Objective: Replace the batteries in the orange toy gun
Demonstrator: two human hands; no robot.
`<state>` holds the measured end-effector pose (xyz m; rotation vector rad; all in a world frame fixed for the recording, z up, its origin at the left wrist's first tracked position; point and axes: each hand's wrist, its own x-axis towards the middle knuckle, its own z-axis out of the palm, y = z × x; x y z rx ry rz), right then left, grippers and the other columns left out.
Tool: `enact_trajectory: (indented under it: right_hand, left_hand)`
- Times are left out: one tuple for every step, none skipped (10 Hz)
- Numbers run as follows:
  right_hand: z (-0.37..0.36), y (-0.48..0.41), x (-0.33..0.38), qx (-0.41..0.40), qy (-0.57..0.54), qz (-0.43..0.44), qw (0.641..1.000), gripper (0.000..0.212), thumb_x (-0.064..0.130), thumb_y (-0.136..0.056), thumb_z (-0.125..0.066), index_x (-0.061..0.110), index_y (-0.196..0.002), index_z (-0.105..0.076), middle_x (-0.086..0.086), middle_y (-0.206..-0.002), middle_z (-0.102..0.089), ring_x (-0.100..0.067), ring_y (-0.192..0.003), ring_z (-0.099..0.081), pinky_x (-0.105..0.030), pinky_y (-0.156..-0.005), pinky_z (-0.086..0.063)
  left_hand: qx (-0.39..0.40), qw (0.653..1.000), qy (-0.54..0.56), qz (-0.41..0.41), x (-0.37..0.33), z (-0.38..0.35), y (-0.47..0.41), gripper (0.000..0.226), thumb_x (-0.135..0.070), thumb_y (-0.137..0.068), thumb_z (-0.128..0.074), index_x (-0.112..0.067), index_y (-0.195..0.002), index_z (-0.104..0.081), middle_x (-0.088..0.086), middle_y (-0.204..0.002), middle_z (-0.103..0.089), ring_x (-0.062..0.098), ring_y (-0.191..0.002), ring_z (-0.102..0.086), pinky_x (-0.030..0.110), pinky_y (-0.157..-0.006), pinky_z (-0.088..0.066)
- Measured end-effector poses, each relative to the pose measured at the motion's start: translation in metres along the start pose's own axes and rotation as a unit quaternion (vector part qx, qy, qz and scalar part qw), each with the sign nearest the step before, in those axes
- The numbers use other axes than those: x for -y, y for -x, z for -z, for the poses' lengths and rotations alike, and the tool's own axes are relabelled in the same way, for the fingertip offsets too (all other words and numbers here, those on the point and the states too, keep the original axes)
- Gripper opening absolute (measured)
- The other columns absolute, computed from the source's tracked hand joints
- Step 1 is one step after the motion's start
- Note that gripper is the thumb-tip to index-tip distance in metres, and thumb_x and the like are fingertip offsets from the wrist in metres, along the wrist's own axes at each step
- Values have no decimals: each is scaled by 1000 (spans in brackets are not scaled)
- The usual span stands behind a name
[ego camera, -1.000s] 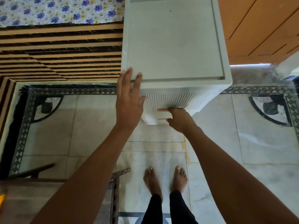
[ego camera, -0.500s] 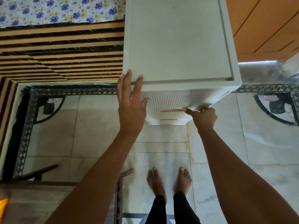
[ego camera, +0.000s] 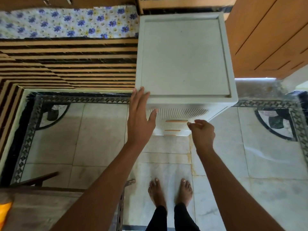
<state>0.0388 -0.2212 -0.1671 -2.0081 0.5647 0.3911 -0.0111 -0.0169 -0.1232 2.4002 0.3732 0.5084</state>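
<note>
Two bare hands reach forward to a white plastic drawer cabinet [ego camera: 183, 55]. The left hand [ego camera: 140, 119] is flat and open, its fingers straight and close together. Their tips lie on the front left corner of the cabinet's top, and the thumb is spread out against the ribbed top drawer front [ego camera: 181, 112]. It holds nothing. The right hand [ego camera: 202, 132] is curled into a loose fist with the thumb tip against the forefinger, just at the right end of the top orange handle [ego camera: 176, 121]. I cannot tell whether it pinches the handle, holds something small, or holds nothing.

Two more orange handles show lower on the cabinet front, one under the other. The cabinet's top is a bare recessed panel with a raised rim.

Below the hands, two bare feet [ego camera: 170, 192] in black trouser legs stand on a pale marble floor [ego camera: 266, 155] with a dark patterned border. A striped brown and black panel [ego camera: 66, 64] lies left of the cabinet, with a blue flowered cloth [ego camera: 66, 22] beyond it. Orange-brown wooden doors [ego camera: 266, 39] stand to the cabinet's right.

At the lower left is a dark wooden table [ego camera: 41, 210], and at its left edge an orange object [ego camera: 5, 212] is cut off by the frame. It may be the toy gun, but too little shows to say.
</note>
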Motion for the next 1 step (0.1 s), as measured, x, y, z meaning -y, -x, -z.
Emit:
enact_trajectory:
  right_hand:
    - [8, 45, 13, 6, -31, 55, 998, 19, 22, -86, -78, 19, -105, -76, 5, -88, -79, -13, -92, -75, -43, -100, -57]
  left_hand:
    - [-34, 991, 98, 82, -22, 19, 16, 43, -12, -97, -73, -9, -138, -62, 4, -145, -61, 16, -140, -53, 32, -120, -43]
